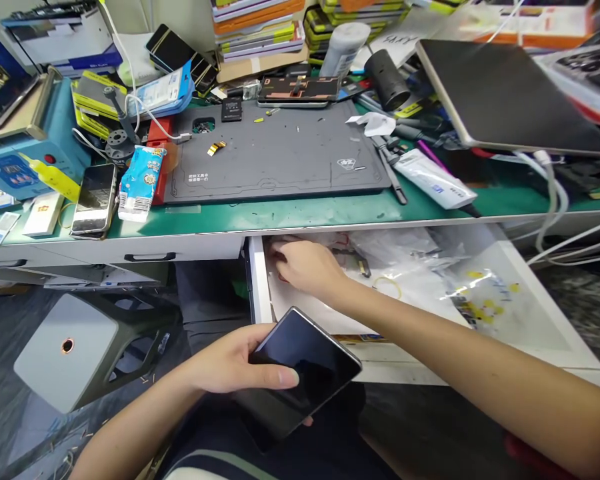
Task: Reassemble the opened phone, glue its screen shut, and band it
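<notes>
My left hand (pixel 245 363) is closed round a smartphone (pixel 307 363), thumb on its dark screen and fingers beneath. The phone is tilted above my lap, in front of the open drawer (pixel 530 313). Inside that drawer, at the back left corner, is my right hand (pixel 305 265) with its fingers curled downward. Its fingertips are partly hidden, and what they hold, if anything, cannot be made out. White paper (pixel 300 310) lies under the right hand. Clear plastic bags (pixel 405 247) and a thin yellow rubber band (pixel 387 287) lie to its right.
A grey work mat (pixel 280 160) lies on the green bench, with an opened phone (pixel 300 90) at its back edge. A laptop-like dark slab (pixel 510 93) stands at the right. Another phone (pixel 95 200) lies at the left, and a grey stool (pixel 65 353) stands below.
</notes>
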